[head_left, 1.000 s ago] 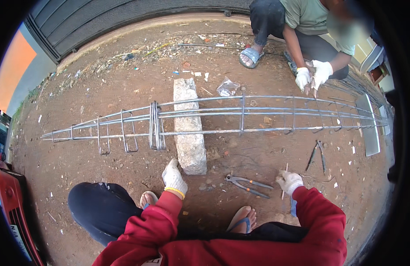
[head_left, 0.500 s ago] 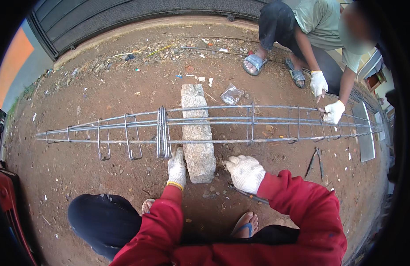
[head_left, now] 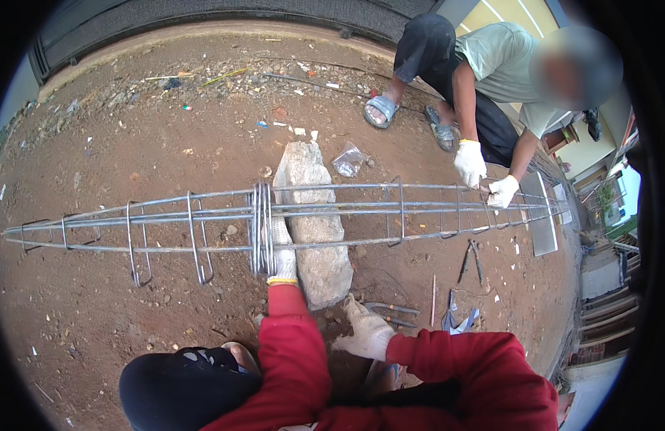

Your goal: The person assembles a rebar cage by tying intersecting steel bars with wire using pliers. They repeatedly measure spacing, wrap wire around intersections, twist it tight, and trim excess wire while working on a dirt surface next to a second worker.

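A long rebar cage (head_left: 224,210) of steel bars and stirrups lies across a rough concrete block (head_left: 314,251). My left hand (head_left: 283,251), in a white knit glove, reaches under the near bars against the block's left side. Its fingers look stretched along the block, partly hidden by the bars and a bundle of stirrups (head_left: 262,230). At the block's near right corner is my gloved right hand (head_left: 366,332), thumb and fingers apart, fingertips at the block's edge. Whether they press on it I cannot tell.
A co-worker (head_left: 483,93) in white gloves crouches at the far right, hands on the cage's right end. Pincers (head_left: 472,260), bent rods (head_left: 393,314) and a pale flat board (head_left: 541,226) lie on the right. A plastic bag (head_left: 349,159) lies beyond the cage.
My left hand has pushed farther under the cage. My right hand has moved nearer and left, its fingers spreading. The block now lies more slanted under the bars. The whole view has shifted.
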Tool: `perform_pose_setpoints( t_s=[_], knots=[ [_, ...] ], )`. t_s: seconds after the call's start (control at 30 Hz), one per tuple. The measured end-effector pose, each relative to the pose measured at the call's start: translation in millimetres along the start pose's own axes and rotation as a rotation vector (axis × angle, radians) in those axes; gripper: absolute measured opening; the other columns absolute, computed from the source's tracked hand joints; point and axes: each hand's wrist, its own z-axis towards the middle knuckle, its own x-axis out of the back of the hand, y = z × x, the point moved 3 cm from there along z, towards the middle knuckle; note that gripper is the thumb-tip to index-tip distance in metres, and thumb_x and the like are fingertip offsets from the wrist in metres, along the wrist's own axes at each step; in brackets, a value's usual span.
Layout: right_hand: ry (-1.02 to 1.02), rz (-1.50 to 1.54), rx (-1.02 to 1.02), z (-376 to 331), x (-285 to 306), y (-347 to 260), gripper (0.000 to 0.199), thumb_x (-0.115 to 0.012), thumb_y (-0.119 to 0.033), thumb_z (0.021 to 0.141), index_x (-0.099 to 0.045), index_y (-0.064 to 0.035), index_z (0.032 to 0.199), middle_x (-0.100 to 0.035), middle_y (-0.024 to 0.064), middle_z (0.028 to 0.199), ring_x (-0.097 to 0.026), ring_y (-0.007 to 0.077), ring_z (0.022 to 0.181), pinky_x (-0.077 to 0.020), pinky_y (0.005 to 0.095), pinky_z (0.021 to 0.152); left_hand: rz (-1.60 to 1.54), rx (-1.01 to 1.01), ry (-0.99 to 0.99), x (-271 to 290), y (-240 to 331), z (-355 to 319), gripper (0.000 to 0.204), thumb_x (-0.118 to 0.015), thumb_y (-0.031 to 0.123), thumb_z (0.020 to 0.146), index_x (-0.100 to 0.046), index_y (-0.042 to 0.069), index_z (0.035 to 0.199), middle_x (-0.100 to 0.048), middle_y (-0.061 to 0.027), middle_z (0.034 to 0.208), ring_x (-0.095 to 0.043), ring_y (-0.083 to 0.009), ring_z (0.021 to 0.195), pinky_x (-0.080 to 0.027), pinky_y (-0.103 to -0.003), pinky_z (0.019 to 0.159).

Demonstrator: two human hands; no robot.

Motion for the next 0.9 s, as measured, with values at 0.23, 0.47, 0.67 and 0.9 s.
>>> perform_pose_setpoints(
  t_s=[0.23,0.47,0.67,0.9],
  knots=[
    [0.763,1.099,-0.096,63,-54,-33,0.134,-0.091,-0.026,0.065,0.005,-0.0065,0.157,-0.023,0.0217,0.155,-0.033,0.0321,0.141,-0.0322,0.0416,0.116,0.316,0.012,-0.028,12,29,10,0.039,-0.049,0.028,0.096,-0.065,0.003,0.122,-0.066,-0.0218,0.117,-0.062,-0.0395,0.104,-0.048,-0.051,0.089],
    [0.624,0.952,-0.364,52,-41,-39,0.129,-0.091,-0.025,0.066,-0.001,-0.002,0.155,-0.036,0.0225,0.149,-0.045,0.0305,0.134,-0.0426,0.0393,0.108,0.219,-0.183,0.063,7,26,15,0.047,-0.044,0.036,0.102,-0.06,-0.001,0.126,-0.063,-0.0237,0.122,-0.06,-0.0352,0.11,-0.046,-0.045,0.096],
    [0.671,0.797,-0.26,46,-2,-37,0.127,-0.091,-0.035,0.061,-0.012,0.0052,0.152,-0.048,0.0249,0.141,-0.052,0.0337,0.13,-0.0448,0.0384,0.105,0.11,-0.178,0.039,9,31,18,0.046,-0.047,0.033,0.103,-0.056,0.0,0.133,-0.061,-0.0222,0.128,-0.059,-0.0335,0.115,-0.045,-0.044,0.1],
    [0.643,0.532,-0.111,51,38,44,0.13,-0.095,-0.039,0.053,-0.02,0.0056,0.15,-0.052,0.0248,0.138,-0.055,0.0337,0.127,-0.0468,0.0389,0.104,0.099,-0.418,0.129,3,49,15,0.042,-0.046,0.02,0.103,-0.051,-0.001,0.138,-0.062,-0.0184,0.126,-0.06,-0.0222,0.111,-0.049,-0.037,0.097]
  ],
)
